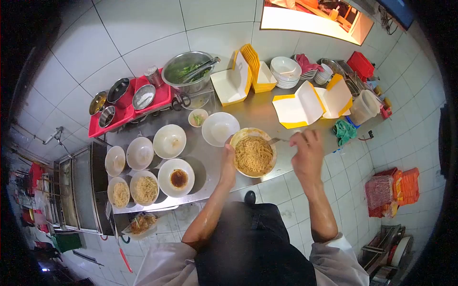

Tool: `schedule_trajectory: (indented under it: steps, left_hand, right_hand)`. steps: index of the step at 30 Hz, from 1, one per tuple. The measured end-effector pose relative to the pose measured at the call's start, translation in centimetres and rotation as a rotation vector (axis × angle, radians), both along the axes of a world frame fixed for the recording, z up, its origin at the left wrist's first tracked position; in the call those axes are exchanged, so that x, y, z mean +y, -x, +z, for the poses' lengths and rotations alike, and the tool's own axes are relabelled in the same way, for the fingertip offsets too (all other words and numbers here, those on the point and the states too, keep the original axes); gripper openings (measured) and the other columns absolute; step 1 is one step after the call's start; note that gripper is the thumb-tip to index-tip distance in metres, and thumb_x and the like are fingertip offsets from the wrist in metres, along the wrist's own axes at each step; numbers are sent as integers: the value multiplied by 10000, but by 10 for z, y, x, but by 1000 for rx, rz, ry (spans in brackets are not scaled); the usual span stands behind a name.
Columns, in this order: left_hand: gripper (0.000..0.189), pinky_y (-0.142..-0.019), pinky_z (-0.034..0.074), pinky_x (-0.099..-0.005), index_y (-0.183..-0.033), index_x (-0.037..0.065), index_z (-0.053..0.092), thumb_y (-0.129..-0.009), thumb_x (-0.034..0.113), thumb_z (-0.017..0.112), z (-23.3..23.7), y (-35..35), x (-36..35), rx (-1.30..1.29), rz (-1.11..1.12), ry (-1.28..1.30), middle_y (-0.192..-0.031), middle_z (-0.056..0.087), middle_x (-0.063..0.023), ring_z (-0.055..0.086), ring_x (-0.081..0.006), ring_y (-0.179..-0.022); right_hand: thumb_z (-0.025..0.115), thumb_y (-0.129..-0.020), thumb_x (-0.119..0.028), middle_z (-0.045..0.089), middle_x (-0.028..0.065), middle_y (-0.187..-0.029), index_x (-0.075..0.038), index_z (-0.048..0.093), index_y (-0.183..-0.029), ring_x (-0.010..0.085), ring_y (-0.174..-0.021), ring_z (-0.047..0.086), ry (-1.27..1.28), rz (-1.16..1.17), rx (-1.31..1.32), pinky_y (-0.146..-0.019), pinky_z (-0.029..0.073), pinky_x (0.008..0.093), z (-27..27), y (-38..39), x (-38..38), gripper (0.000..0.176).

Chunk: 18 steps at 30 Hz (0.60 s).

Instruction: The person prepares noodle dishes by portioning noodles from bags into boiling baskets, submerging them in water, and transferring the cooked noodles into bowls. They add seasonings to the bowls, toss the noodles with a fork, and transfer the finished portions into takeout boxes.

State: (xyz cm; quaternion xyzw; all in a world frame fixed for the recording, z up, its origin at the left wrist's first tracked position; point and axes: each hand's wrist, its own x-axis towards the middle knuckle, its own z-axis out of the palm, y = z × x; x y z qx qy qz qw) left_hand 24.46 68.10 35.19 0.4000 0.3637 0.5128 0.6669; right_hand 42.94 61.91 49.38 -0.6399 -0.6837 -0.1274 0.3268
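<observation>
My left hand [228,167] grips the left side of a white bowl [272,169] at the counter's front edge. Brown sauced noodles [254,155] fill it. A metal fork [274,140] reaches from the noodles to my right hand [307,153], whose fingers are closed on its handle and slightly blurred. Just behind stands a white bowl with only faint residue [220,128], beside a small bowl of chopped greens [197,117]. To the left, one bowl [165,179] holds dark sauce [179,178]. Two others hold plain noodles [145,189].
Open yellow-and-white takeaway boxes [298,106] stand at the right rear, near a stack of white bowls [285,71]. A steel basin of greens [187,78] with tongs sits behind. Red trays [137,102] hold metal cups. A green cloth [345,132] lies right, by a plastic tub [365,107].
</observation>
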Motion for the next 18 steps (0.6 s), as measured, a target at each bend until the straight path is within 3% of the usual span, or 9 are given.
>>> schedule_trajectory:
  steps: [2,4,6,7,11,13,14,16,18]
  left_hand:
    - [724,-1092,284,-372,-1424,52,333,-951,600,324,10,-1,-1,9,-2,-19,-1411,402,-103,368,-232,-1310]
    - [731,-1090,284,-367,-1422,59,339,-944,611,329,17,-1,-3,86,-21,-28,-1402,411,-99,369,-235,-1309]
    - [732,-1093,280,-367,-1422,64,341,-941,616,331,7,1,0,93,-45,-21,-1402,412,-100,367,-232,-1310]
    - [734,-1096,276,-366,-1422,69,343,-938,620,332,1,4,3,100,-76,-18,-1401,413,-100,365,-228,-1312]
    - [743,-1092,294,-375,-1427,81,341,-930,634,329,1,21,12,21,-196,11,-1415,403,-98,371,-220,-1313]
    - [717,-1095,292,-358,-1429,52,318,-962,594,264,14,32,21,2,-435,113,-1412,406,-95,357,-195,-1322]
    - [717,-1095,292,-358,-1429,52,318,-962,594,264,18,36,26,4,-434,116,-1412,406,-95,357,-195,-1322]
    - [737,-1099,299,-359,-1429,48,314,-951,608,267,28,39,38,41,-636,213,-1422,397,-95,369,-197,-1318]
    - [742,-1094,309,-360,-1429,47,313,-947,611,274,49,44,41,51,-707,207,-1420,400,-97,385,-201,-1309]
  right_hand:
    - [579,-581,146,491,78,-782,-84,521,-733,281,-786,498,18,14,9,-663,412,358,-36,1,7,281]
    - [581,-648,150,491,50,-737,-75,507,-734,199,-705,509,265,116,572,-622,408,297,-78,3,12,252]
    - [583,-684,141,484,28,-724,-73,500,-733,157,-687,498,372,120,754,-611,398,271,-95,-6,14,235]
    - [585,-720,132,477,6,-711,-72,492,-733,116,-668,486,474,119,938,-601,388,246,-100,-10,14,224]
    - [512,-763,167,423,-54,-736,-83,435,-723,42,-703,411,489,146,1088,-633,364,215,-59,-15,16,264]
    - [551,-714,162,471,-29,-732,-76,519,-732,86,-690,457,354,237,943,-637,393,232,-45,-15,24,241]
    - [551,-714,162,471,-29,-732,-76,519,-732,86,-690,457,356,238,946,-637,393,232,-37,-13,30,241]
    - [675,-660,17,511,0,-755,-108,619,-808,162,-742,515,-22,617,125,-620,425,294,-22,-5,44,201]
    - [675,-639,-14,517,4,-764,-119,646,-826,183,-758,520,-108,700,-33,-622,441,314,-11,9,49,216]
